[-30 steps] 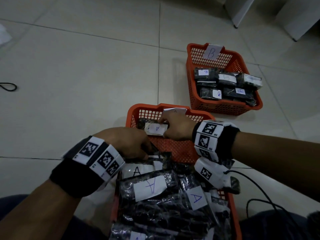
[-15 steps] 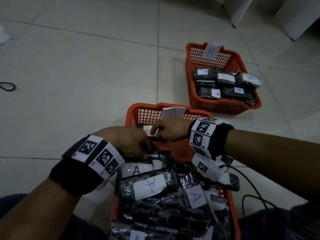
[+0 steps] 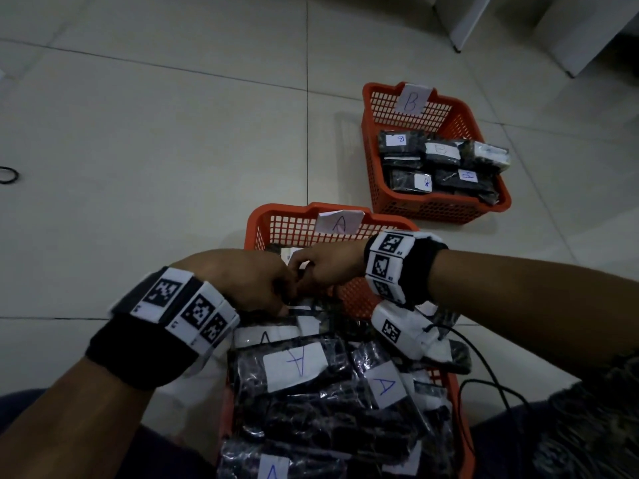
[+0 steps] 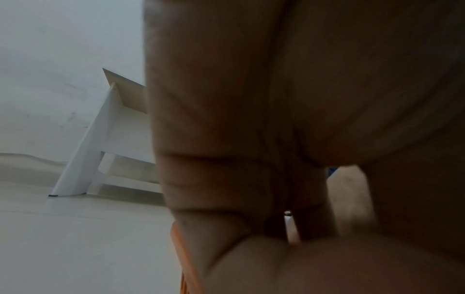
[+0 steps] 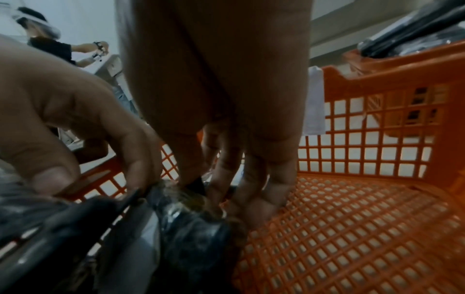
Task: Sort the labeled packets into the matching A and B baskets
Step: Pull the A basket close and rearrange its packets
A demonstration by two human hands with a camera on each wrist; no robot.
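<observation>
Orange basket A (image 3: 276, 226), tagged with a paper A (image 3: 340, 221), stands in the middle of the floor. Basket B (image 3: 439, 212) at the upper right holds several dark B packets (image 3: 442, 152). A nearer orange basket (image 3: 453, 385) is heaped with dark A packets (image 3: 297, 368). My left hand (image 3: 249, 281) and right hand (image 3: 321, 267) meet at basket A's near left corner. In the right wrist view my right hand (image 5: 221, 191) pinches the end of a dark packet (image 5: 191, 218) lying on the basket floor, and my left hand (image 5: 75, 123) grips it from the left. The left wrist view shows only my curled left hand (image 4: 276, 139).
A black cable loop (image 3: 8, 175) lies on the tiles at far left. White furniture (image 3: 570, 36) stands at the top right. Wrist cables (image 3: 484, 385) trail by my right forearm. Another person (image 5: 50, 43) works in the background of the right wrist view.
My right hand has lowered the A packet into basket A and slid left to meet the left hand. The packet's label is now mostly hidden under the hands.
</observation>
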